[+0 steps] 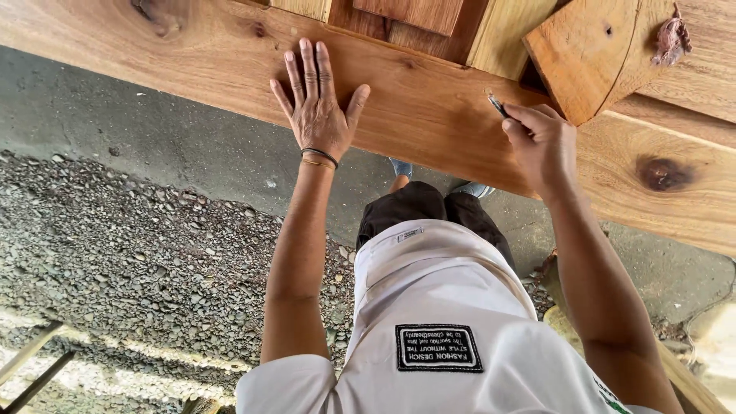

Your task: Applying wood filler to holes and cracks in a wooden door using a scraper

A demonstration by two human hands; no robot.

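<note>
Two hands: both are laid on one wide honey-brown wooden plank (pixel 429 107) with dark knots, set across the top of the view.
Left hand (pixel 318 107): spread flat, fingers released, palm pressed on the plank near its near edge; nothing is grasped. Dark cord bands are worn at the wrist.
Right hand (pixel 540 138): clenched around a slim dark pencil (pixel 497 103), tip held to the plank surface beside the wedge block.
Step in hand: judged to be marking of a line or point on the plank, the board being steadied by the flat palm.
Next move: judged to call for a steady tip and a plank kept from shifting.
Around: a curved-edged reddish wooden wedge block (pixel 590 54) rests on the plank's far side, close to the pencil; a crumpled brownish rag (pixel 671 38) lies on it.
In the way: the wedge block crowds the pencil's path.
Below: grey gravel ground (pixel 138 253) and concrete are seen.
</note>
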